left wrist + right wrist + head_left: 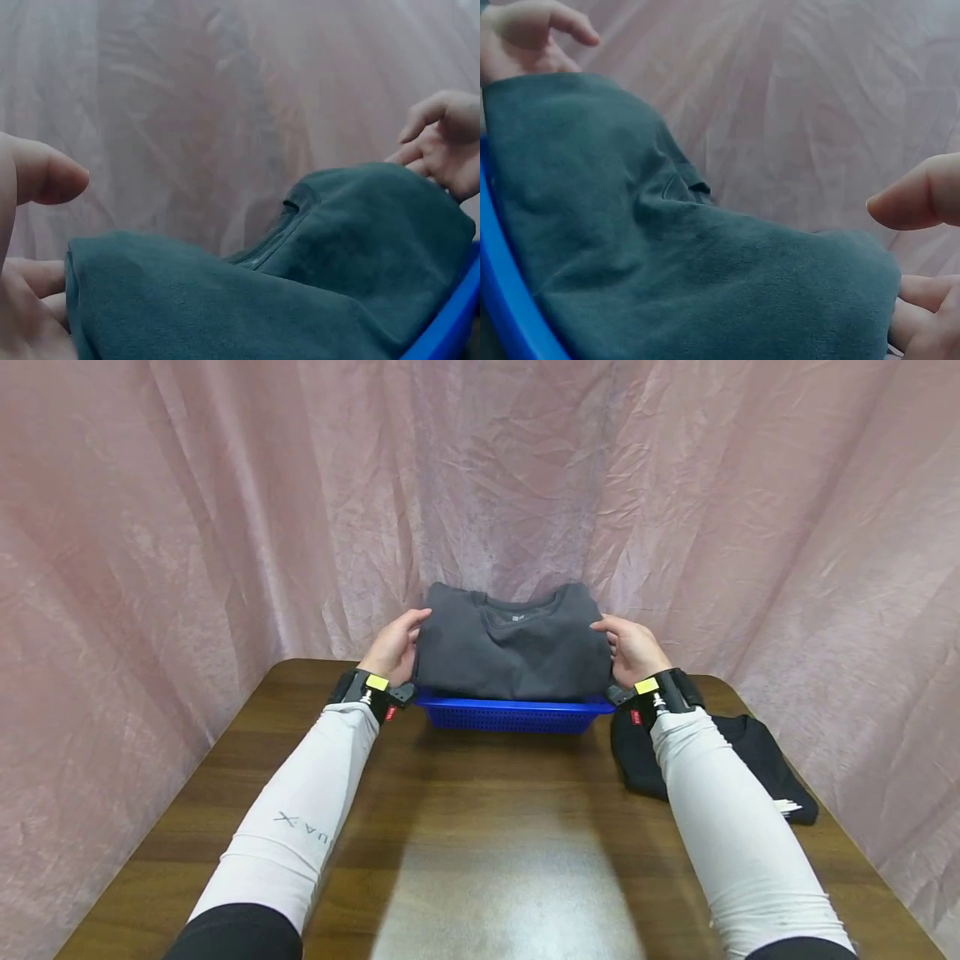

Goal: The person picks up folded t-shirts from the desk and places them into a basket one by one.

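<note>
- Grey shirt: folded, collar away from the person, it fills most of the blue basket, its lower edge just inside the near rim; whether it touches the bottom cannot be told.
- Pink curtain: hangs beyond the basket and down both sides, bounding the room there.
- Wooden table: its far edge runs close to the basket; the wide stretch of top between basket and person gives the most room.
- White sleeves: both forearms reach forward nearly straight, converging on the basket's ends.
- Black garment: lies right of the basket along the table's right edge, narrowing the room there, partly hidden by the right forearm.
- Left hand: above the basket's left end, thumb raised apart, fingers against the shirt's side.
- Right hand: above the basket's right end, mirroring that pose, thumb and fingers apart, fingers touching the shirt, unclamped.
</note>
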The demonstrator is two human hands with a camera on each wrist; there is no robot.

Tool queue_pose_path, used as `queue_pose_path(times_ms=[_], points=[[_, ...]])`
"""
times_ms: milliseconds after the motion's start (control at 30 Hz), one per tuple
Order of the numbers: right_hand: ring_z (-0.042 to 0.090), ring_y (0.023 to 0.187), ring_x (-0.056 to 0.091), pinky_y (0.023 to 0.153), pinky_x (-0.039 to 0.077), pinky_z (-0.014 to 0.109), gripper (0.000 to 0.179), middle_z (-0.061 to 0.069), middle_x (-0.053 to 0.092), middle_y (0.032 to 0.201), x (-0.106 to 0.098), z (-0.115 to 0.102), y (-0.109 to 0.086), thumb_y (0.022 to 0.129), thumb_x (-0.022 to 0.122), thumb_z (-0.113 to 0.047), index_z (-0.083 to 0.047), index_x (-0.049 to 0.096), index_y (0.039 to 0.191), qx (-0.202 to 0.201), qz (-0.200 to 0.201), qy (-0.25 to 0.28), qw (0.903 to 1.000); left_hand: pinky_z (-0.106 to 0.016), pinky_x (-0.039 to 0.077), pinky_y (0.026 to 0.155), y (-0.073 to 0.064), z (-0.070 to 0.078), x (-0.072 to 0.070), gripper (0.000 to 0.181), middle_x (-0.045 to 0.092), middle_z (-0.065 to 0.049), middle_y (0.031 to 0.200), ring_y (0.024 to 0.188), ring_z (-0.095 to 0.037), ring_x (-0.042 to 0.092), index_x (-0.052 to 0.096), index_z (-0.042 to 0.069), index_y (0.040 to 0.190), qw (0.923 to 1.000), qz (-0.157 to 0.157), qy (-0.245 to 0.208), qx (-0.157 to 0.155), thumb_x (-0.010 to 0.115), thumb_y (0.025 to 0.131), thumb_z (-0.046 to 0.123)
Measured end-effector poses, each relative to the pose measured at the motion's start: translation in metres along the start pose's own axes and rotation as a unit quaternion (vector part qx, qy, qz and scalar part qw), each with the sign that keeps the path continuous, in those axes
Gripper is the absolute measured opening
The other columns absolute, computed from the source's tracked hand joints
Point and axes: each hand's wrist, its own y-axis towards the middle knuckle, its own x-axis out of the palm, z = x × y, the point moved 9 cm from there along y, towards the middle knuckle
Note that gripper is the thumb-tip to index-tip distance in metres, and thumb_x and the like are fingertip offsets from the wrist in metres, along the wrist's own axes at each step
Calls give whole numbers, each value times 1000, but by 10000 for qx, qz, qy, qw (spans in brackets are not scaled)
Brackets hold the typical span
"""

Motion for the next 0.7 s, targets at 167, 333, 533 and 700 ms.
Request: queue_pose_path(times_ms=[167,333,533,700], points=[[24,127,34,97,40,34,68,9,24,155,-6,15,6,96,56,-6,-8,23,156,-125,227,-261,9993,-37,49,89,6,-16,-7,45,54,-10,129,112,-24,55,42,6,141,9994,166,175,-265,51,102,27],[22,132,26,108,29,38,66,8,25,154,-6,17,3,93,56,-3,-4,29,153,-308,270,-695,9967,-39,45,94,4,-15,-12,45,52,-12,132,113,-25,53,40,2,141,9983,396,429,-34,52,102,22],[26,131,36,114,20,49,56,15,38,148,-8,1,-9,95,60,-8,-2,41,147,-575,465,-1406,9873,-49,22,113,-6,15,-19,48,46,-11,143,130,-18,36,47,-4,139,9737,1173,1610,1105,60,97,14],[29,129,40,112,26,48,50,18,41,146,-16,-3,-19,101,54,-11,-1,40,147,-646,334,-1694,9829,-52,30,110,-15,21,-7,43,49,-12,141,131,-25,38,54,-1,136,9601,1143,2187,1314,60,97,15]])
